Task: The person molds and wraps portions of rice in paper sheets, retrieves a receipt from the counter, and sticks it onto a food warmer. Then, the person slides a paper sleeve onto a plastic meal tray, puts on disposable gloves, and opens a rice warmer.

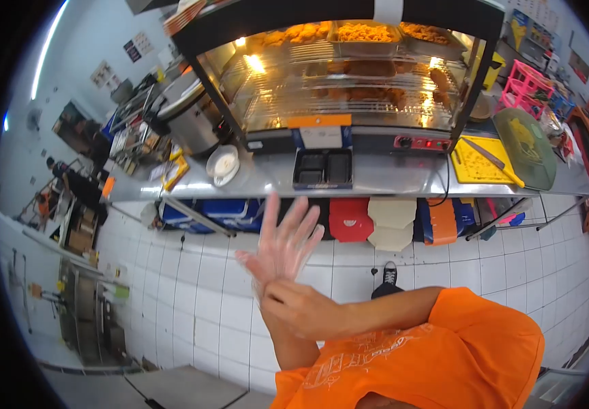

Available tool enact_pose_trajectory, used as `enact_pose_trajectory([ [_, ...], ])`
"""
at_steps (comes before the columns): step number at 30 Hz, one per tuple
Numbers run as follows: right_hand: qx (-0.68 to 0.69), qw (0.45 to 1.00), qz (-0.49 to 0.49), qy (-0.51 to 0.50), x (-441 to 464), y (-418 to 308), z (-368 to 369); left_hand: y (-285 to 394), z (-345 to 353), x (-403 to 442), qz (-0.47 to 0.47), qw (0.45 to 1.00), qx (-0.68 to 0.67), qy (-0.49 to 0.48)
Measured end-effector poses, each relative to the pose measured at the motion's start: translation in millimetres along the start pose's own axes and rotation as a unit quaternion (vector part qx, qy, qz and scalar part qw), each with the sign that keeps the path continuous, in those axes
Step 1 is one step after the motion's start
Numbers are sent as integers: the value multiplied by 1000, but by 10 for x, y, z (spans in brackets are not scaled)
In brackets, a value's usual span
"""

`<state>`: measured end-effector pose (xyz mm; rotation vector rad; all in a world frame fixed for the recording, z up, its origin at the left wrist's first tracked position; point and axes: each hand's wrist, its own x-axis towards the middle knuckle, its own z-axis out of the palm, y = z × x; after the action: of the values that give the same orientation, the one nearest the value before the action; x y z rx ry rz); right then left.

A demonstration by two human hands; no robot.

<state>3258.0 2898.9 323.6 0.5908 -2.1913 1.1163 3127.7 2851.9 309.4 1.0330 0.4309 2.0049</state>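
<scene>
My left hand (282, 242) wears a clear plastic glove (277, 262), its fingers spread and pointing up toward the counter. At its wrist my right hand (301, 308) is closed, fingers pinching the glove's cuff. The right forearm comes across from the right, in front of an orange shirt. Both hands are in the air over the floor, short of the steel counter (397, 183). Beyond the fingertips, a black compartment tray (324, 168) sits on the counter.
A lit glass display warmer (349, 82) holds trays of fried food (365, 32). On the right, a knife (483, 153) lies on a yellow cutting board (475, 167). A white bowl (223, 162) and a large steel pot (189, 116) stand left. Another person (69, 178) is far left.
</scene>
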Motion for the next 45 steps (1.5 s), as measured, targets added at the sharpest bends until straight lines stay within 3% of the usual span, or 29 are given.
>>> enact_pose_trajectory([
  [1, -4, 1000, 2, -4, -10, 35, -25, -13, -61, -150, -90, 979, 43, 179],
  [5, -62, 998, 8, -14, -27, 157, -160, -258, 186, 234, -28, 980, -117, 158],
  [8, -78, 997, 15, -21, -72, 284, -287, -203, -48, 344, -158, 951, 212, 162],
  [10, -76, 997, 9, -7, -91, 367, -364, -309, -99, 425, -147, 949, 106, 258],
  [12, -83, 996, -16, 22, -69, 437, -470, -439, 442, 910, -1, 968, -113, 225],
  [13, -86, 996, -12, 21, -77, 471, -522, -451, 548, 1013, -29, 946, -187, 263],
  [16, -89, 996, -2, 19, -113, 626, -693, -710, -437, 776, -93, 988, 19, 124],
  [18, -84, 996, 2, 17, -133, 762, -829, -1018, -830, 1248, -20, 976, -187, -106],
  [19, -88, 996, 8, 0, -116, 801, -948, -885, -254, 1461, -35, 994, -51, 86],
  [20, -101, 995, 3, -1, -105, 868, -1027, -845, 58, 1595, -50, 956, 85, 275],
  [21, -113, 994, -2, 0, -86, 939, -1094, -912, 45, 1612, -80, 970, 149, 177],
  [24, -112, 994, -3, -13, -88, 1132, -1333, -1081, -108, 1846, -137, 978, 48, 150],
  [25, -104, 994, 2, -20, -110, 1181, -1404, -1209, -495, 1806, -133, 986, -68, 75],
  [27, -106, 994, 15, -32, -122, 1306, -1525, -1474, -1003, 1906, 12, 976, -214, -39],
  [29, -115, 992, 21, -44, -135, 1444, -1608, -1361, -442, 2170, 57, 959, -44, 273],
  [31, -134, 990, 18, -52, -126, 1607, -1651, -1548, -515, 2253, 3, 925, 62, 376],
  [33, -89, 993, 16, -75, -146, 1689, -1752, -1562, -612, 2348, -6, 931, 41, 363],
  [35, -50, 996, 12, -69, -158, 1775, -1749, -1306, -670, 2371, 23, 965, -106, 239],
  [37, -23, 999, 1, -34, -163, 1987, -1663, -1326, -1711, 1999, 76, 976, -202, 26],
  [39, 28, 995, 42, -84, -160, 2221, -1599, -1207, -1878, 2049, 125, 976, -152, 99],
  [40, 53, 991, 63, -110, -171, 2327, -1577, -972, -1447, 2300, 145, 949, -51, 276],
  [41, 72, 980, 87, -161, -157, 2421, -1554, -828, -1250, 2448, 157, 883, 53, 440],
  [43, 116, 948, 133, -264, -105, 2587, -1494, -512, -1914, 2239, 148, 848, 180, 477],
  [45, 75, 957, 147, -239, -24, 2822, -1389, -254, -2131, 2207, 174, 791, 350, 470],
])
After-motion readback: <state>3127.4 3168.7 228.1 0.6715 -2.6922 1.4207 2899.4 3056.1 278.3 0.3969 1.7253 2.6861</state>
